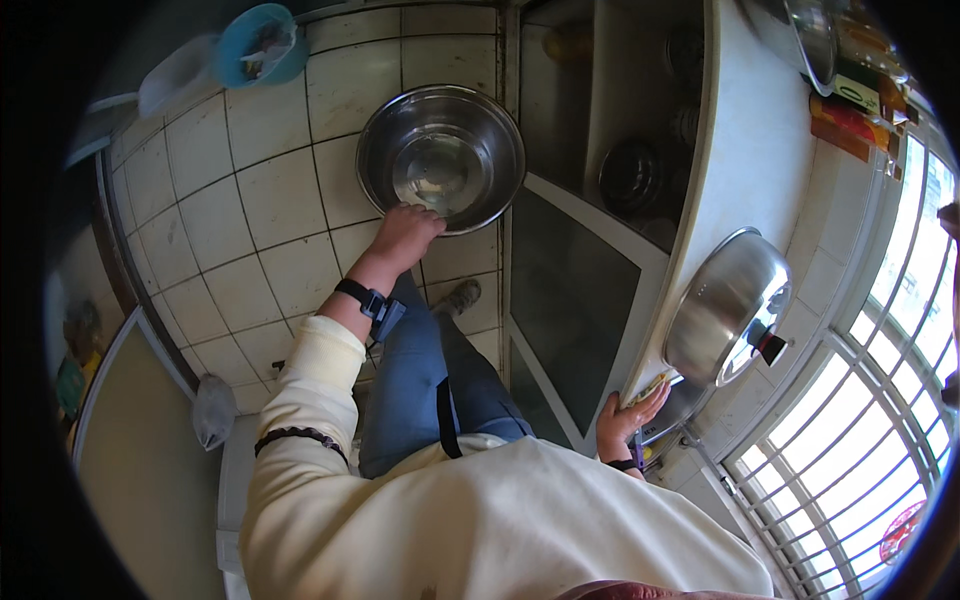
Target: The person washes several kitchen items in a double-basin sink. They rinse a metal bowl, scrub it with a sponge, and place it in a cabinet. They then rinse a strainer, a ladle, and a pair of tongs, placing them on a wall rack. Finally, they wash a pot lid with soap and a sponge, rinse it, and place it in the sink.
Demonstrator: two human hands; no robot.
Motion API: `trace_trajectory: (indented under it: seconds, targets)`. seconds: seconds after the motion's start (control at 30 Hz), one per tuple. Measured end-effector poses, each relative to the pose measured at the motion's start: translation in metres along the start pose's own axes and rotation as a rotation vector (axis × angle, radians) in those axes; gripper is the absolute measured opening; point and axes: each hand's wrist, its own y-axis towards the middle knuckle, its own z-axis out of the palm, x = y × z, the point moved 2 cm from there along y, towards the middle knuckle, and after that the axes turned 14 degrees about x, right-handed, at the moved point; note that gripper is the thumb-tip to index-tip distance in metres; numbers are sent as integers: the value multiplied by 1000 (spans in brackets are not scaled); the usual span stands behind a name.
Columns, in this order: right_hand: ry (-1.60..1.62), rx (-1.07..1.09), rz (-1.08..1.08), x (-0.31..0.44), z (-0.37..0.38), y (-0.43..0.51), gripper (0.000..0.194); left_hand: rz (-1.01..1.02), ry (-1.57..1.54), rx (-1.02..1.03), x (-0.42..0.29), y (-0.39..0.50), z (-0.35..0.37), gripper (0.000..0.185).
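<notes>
My left hand grips the near rim of a large stainless steel basin. The basin holds a little clear liquid; whether its base touches the tiled floor cannot be told. At the right, my right hand presses a yellowish cloth or sponge on the white countertop's edge. Just beyond that hand, on the counter, is a steel pot or wok with a domed body and a black knob.
An open cabinet door stands beside my legs, below the counter. Bowls sit inside the cabinet. A blue waste bin is at the upper left. Packages stand near the barred window. A frosted door is at the left.
</notes>
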Motion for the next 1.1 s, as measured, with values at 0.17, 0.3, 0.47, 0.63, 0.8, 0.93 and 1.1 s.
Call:
trace_trajectory:
  seconds: [0.17, 0.3, 0.47, 0.63, 0.8, 0.93, 1.1]
  targets:
    - [13, 24, 9, 0, 1, 4, 97, 11, 149, 231, 54, 90, 36, 14]
    - [84, 34, -8, -7, 7, 5, 98, -149, -212, 93, 99, 196, 98, 31]
    - [92, 69, 30, -24, 24, -7, 106, 77, 282, 59, 111, 302, 172, 34]
    - [192, 62, 289, -41, 44, -33, 113, -4, 297, 246, 73, 328, 216, 31]
    - [394, -60, 509, -52, 57, -53, 119, -58, 253, 192, 54, 303, 246, 25]
    - [239, -74, 533, -50, 57, -53, 119, -80, 153, 99, 56, 293, 258, 22]
    - [245, -90, 651, -37, 59, -50, 118, -81, 285, 167, 74, 306, 264, 22]
